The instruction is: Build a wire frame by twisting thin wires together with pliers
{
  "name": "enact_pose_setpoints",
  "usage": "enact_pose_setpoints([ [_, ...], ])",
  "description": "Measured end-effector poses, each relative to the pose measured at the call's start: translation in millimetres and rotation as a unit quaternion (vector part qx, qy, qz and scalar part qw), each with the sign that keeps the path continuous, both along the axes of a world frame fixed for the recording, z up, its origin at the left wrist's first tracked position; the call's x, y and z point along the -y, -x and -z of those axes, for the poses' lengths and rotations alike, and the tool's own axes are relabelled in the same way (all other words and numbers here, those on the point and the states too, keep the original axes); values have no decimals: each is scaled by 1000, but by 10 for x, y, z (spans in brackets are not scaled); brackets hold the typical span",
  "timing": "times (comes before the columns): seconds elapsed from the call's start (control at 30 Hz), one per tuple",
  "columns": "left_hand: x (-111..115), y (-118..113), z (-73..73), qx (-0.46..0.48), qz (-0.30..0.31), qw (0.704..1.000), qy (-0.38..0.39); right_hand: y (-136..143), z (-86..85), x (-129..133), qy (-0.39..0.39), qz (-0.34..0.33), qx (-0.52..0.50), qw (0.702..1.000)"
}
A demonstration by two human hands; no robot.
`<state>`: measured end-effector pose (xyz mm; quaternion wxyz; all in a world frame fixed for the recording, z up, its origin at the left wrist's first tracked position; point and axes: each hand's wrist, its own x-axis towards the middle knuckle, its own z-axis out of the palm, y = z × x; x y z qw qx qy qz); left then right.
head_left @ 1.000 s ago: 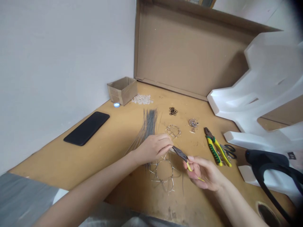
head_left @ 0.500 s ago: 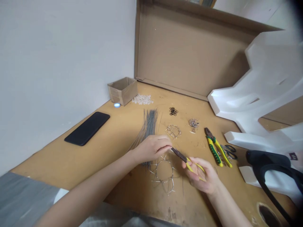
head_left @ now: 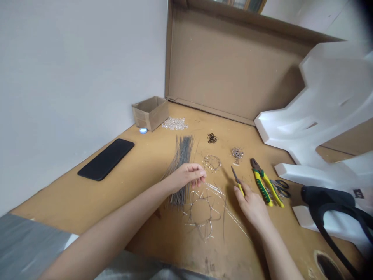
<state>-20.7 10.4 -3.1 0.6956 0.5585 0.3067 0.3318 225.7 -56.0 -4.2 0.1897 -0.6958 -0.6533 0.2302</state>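
Note:
My left hand (head_left: pixel 190 177) is closed in a pinch on thin wire; bright strands (head_left: pixel 215 189) run from its fingertips toward the right, though how many it holds I cannot tell. My right hand (head_left: pixel 252 202) grips slim pliers (head_left: pixel 238 182) by their yellow handles, mostly hidden in the palm, with the dark jaws pointing up and away from the left hand. Below the left hand lies a wire ring with short ends sticking outward (head_left: pixel 200 212). Under the left wrist and fingers is a bundle of straight grey wires (head_left: pixel 183 155). Another wire ring (head_left: pixel 212 162) lies just beyond the hand.
Green-and-yellow pliers (head_left: pixel 264 184) and scissors (head_left: pixel 282 187) lie at right, near white foam (head_left: pixel 288 124). Farther back are black rings (head_left: pixel 212 138), a small wire heap (head_left: pixel 237 152), clear pieces (head_left: pixel 175 123) and a cardboard box (head_left: pixel 151 114). A black phone (head_left: pixel 106 159) lies left.
The pliers have come away from the left fingertips, moving right and turning to point upward. My left hand has shifted slightly left, and bright wire strands now show between the hands.

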Motion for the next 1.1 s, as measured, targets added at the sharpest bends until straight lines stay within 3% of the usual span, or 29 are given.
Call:
enact_pose_setpoints([
  [0.1,49,28,-39,50,54,997,13,5,96,-26,-59,34,181,981],
  [0.17,74,41,-59,68,90,994,9,23,137,-26,-78,23,239,968],
  [0.47,93,60,-111,41,127,991,-29,52,172,-22,-105,21,254,961],
  [0.57,140,38,-127,-47,126,987,-88,72,108,-31,-146,21,146,978],
  [0.63,183,8,-122,-141,92,966,-196,129,19,-30,-145,11,-10,989],
  [0.7,220,-23,-104,-219,59,921,-317,231,-90,-29,-59,-15,-195,979],
  [0.77,239,-44,-82,-260,52,885,-383,362,-189,-41,48,-66,-304,949],
  [0.9,229,-50,-54,-280,57,866,-410,572,-257,-103,49,-75,-345,934],
  [1.1,213,-59,-41,-298,53,857,-417,576,-94,-124,72,-58,-413,906],
])
